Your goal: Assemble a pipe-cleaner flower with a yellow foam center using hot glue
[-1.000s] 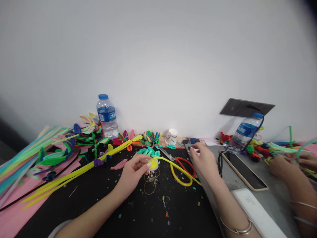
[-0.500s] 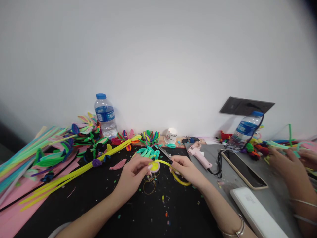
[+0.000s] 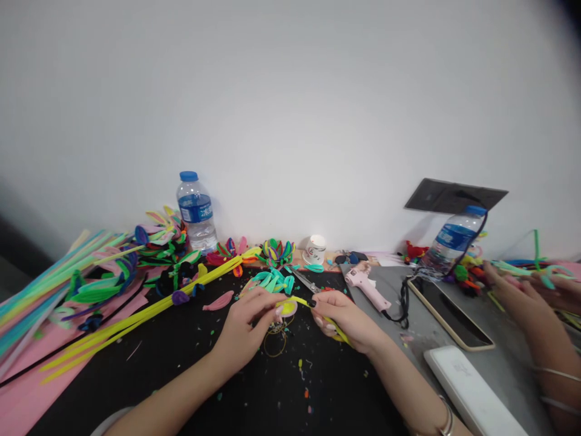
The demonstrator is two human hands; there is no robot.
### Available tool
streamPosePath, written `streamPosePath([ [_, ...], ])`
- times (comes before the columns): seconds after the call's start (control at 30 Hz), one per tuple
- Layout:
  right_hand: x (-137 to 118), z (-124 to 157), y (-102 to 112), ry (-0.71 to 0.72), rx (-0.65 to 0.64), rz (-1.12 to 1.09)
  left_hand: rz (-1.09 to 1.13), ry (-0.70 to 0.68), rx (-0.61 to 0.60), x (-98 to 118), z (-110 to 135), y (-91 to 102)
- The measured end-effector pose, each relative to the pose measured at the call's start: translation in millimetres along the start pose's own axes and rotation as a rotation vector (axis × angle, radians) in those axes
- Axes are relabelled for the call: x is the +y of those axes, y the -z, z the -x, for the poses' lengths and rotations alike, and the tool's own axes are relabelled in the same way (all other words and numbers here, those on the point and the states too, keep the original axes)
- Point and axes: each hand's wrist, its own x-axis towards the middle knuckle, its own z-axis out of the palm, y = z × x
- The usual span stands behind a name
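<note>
My left hand [image 3: 247, 325] pinches a small yellow coiled disc [image 3: 286, 308] made of pipe cleaner above the black mat [image 3: 254, 387]. My right hand [image 3: 344, 319] is closed on the yellow pipe cleaner [image 3: 338, 330] that trails off the disc, just right of it. Both hands nearly touch at the disc. Thin wire rings [image 3: 274, 345] lie on the mat below them. Scissors [image 3: 303, 280] with red handles lie just behind my right hand, partly hidden.
A pink glue gun [image 3: 365, 286] lies on the grey surface, with a phone [image 3: 449, 312] and a white power bank [image 3: 472, 390] further right. Two water bottles [image 3: 196, 212] [image 3: 451, 241], a paper cup [image 3: 315, 249] and pipe-cleaner flowers [image 3: 275, 251] line the wall. Another person's hands [image 3: 521, 297] work at right.
My right hand left the pink glue gun on the grey surface, came back left and took hold of the yellow pipe cleaner beside the disc. My left hand stayed put.
</note>
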Motion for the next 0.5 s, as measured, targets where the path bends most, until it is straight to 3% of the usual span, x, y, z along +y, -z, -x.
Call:
streamPosePath([
  [0.5, -0.2, -0.6, -3.2, 0.001, -0.003, -0.017, 0.181, 0.206, -0.025, 6.3, 0.4, -3.0],
])
